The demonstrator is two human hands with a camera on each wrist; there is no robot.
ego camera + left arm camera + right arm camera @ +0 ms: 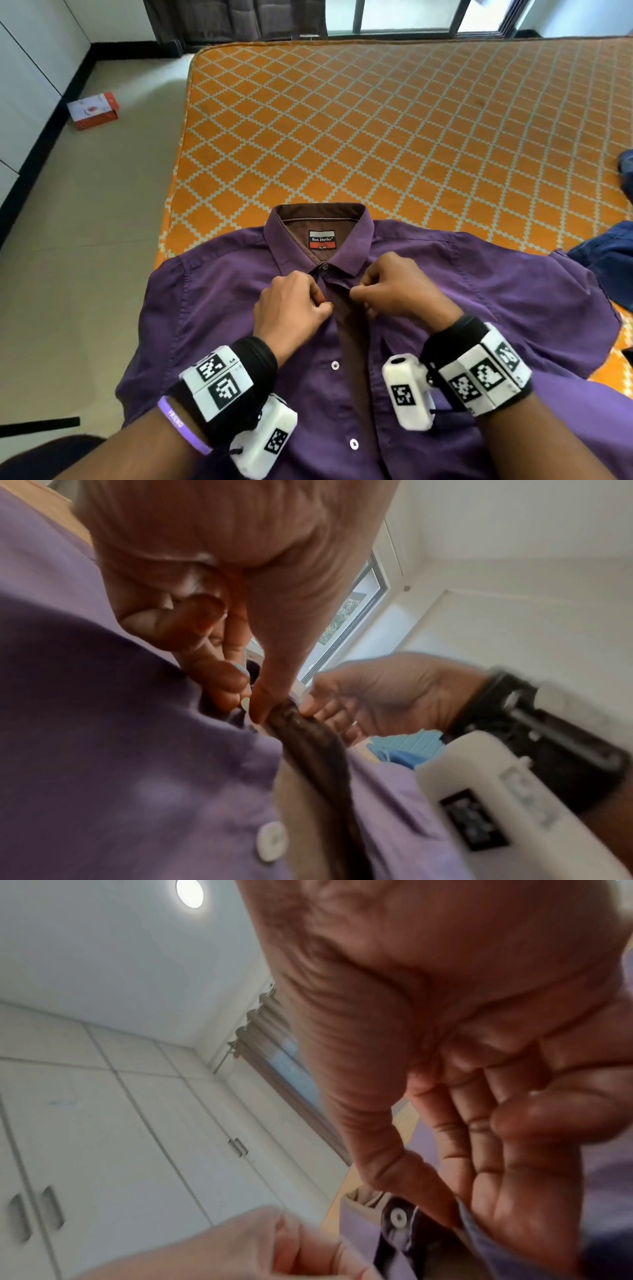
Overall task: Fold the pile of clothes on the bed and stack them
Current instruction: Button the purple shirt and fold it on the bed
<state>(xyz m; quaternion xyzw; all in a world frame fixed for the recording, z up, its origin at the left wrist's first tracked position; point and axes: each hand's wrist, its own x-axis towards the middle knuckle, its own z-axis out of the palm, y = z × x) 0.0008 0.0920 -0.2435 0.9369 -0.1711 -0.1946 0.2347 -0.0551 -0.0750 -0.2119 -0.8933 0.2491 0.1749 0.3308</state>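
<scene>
Both wrists frame the purple shirt (212, 308), spread collar-up on the orange bed (376, 130) — the left hand (291, 308) pinches the button edge, the right hand (394, 291) pinches the opposite placket edge, just below the collar.

Both forearms extend forward from the lower edge of the head view, each wrist bound by a black strap bearing white marker blocks. The left hand (291, 305) is curled, thumb and forefinger pinching a fabric edge. The right hand (397, 291) is curled likewise, its fingers (479, 1150) and thumb pinching the opposite edge. The two hands sit near each other, knuckles upward.
</scene>
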